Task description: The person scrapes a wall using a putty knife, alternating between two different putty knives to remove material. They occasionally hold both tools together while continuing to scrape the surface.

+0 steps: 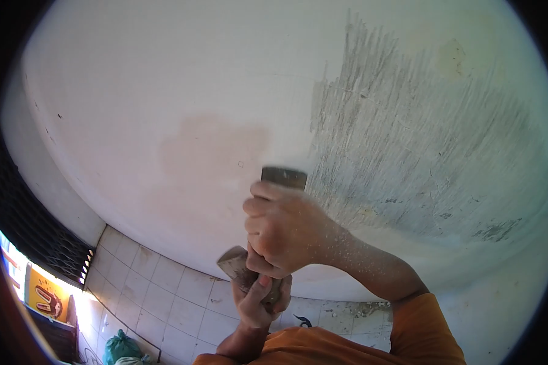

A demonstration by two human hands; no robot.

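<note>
White wall, smooth at left with a dull pinkish patch; right side coarse, grey streaks in near-parallel strokes. Floor of square pale tiles. Right forearm dusted with white specks, slanting in from lower right; right hand fisted round the upper scraper, dark flat blade up by the streaks' left edge, long axis near upright, handle hidden; blade contact unclear. Left hand just below, fingers curled round the lower scraper, greyish blade pointing up-left, long axis diagonal.
</note>
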